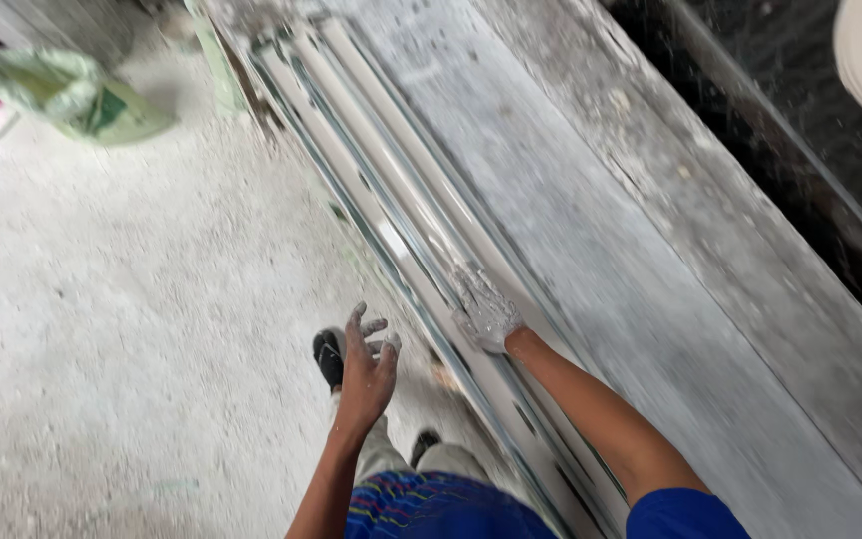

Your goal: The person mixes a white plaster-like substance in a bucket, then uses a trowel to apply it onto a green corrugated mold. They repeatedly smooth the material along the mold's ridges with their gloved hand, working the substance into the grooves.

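The right hand (486, 311), coated in white dust, lies flat with fingers spread on the long white strips (401, 215), which run from 11 o'clock to 5 o'clock. The left hand (366, 369) hangs released, holding nothing, over the floor (132, 329). A green sack (72, 95) lies at 10 o'clock.

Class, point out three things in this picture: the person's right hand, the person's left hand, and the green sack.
right hand (487, 311), head view, on its plaster-coated back.
left hand (366, 367), head view, on its back.
green sack (62, 90), head view, on its crumpled side.
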